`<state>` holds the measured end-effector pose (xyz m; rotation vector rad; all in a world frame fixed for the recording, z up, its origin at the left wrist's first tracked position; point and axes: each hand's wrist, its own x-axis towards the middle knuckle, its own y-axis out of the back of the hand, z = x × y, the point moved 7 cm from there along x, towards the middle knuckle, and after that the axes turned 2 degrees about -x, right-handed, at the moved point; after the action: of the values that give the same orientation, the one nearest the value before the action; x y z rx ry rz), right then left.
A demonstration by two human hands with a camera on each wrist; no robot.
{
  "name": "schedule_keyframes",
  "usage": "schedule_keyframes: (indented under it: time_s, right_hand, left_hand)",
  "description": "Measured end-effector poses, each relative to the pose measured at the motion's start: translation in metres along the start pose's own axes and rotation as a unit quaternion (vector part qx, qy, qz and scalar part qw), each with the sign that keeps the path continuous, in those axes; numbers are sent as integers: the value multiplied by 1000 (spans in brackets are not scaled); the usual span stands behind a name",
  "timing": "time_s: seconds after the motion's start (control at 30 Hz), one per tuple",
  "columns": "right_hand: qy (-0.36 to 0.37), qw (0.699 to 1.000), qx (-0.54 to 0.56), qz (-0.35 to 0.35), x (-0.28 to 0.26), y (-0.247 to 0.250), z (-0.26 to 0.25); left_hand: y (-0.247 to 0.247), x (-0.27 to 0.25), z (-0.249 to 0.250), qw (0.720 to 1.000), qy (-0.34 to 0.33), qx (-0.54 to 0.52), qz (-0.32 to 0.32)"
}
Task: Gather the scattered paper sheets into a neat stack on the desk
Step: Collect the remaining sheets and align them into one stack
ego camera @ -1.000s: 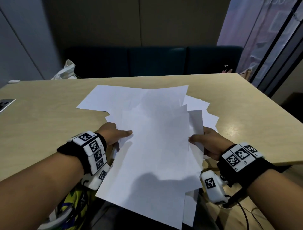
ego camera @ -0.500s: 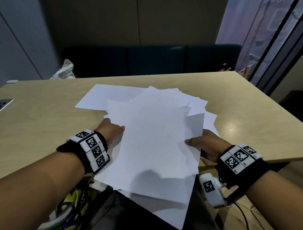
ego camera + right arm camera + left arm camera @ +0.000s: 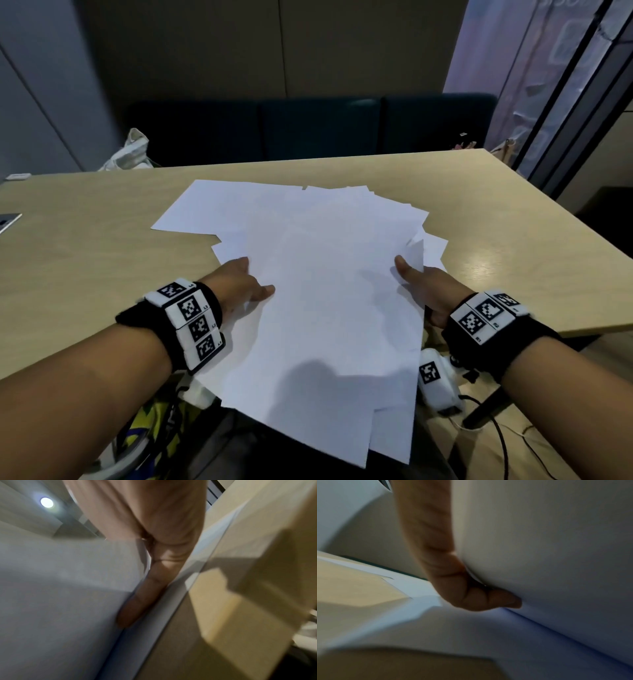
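A loose pile of white paper sheets (image 3: 329,291) lies fanned across the near middle of the wooden desk (image 3: 85,260), its near end hanging over the desk's front edge. My left hand (image 3: 243,281) grips the pile's left side, thumb on top and fingers (image 3: 479,599) curled underneath the sheets (image 3: 539,547). My right hand (image 3: 416,284) grips the right side, thumb on top; in the right wrist view a finger (image 3: 145,595) lies between sheets (image 3: 60,588). One sheet (image 3: 219,209) sticks out at the far left, and more corners (image 3: 431,243) show on the right.
A dark bench seat (image 3: 308,130) runs behind the desk, with a pale cloth bag (image 3: 130,154) at its left end. A flat device (image 3: 8,221) lies at the desk's far left edge. Cables (image 3: 500,442) hang below the right front.
Both hands have slid forward along the pile's sides, and the sheets have drawn closer together and shifted farther onto the desk. The lifted top sheets have flattened.
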<state>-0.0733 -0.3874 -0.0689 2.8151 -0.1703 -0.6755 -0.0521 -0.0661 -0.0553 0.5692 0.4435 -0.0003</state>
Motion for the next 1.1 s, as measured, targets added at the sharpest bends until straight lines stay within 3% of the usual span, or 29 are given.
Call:
schedule_keyframes:
  time_s: [0.13,0.23,0.37,0.47,0.57,0.67,1.0,1.1]
  right_hand:
    - [-18,998,-2,-63,-5,-27,-1]
    - [-15,998,14,-67,23,-29,21]
    - [32,991,112,-73,-3,-24,-12]
    - [68,980,161,-90,-21,-14,-36]
    - [72,974,199,-78,-34,-9,-48]
    - [69,969,199,-131,-30,-14,-47]
    - [72,967,237,-61,-10,0,-37]
    - [83,960,257,-72,-16,-2,-41]
  left_hand:
    - [-21,-9,1,999,9,24,-26]
    - [-22,-16,10,997,-14,72,-16]
    - [-5,-22,17,998,-38,-38,14]
    - [4,-19,12,984,-12,-178,8]
    - [6,-18,18,978,-33,-207,-17]
    - [13,-18,24,975,-59,-215,-1]
    - [45,-13,21,969,-88,-224,51]
    - [40,-12,17,969,-91,-226,31]
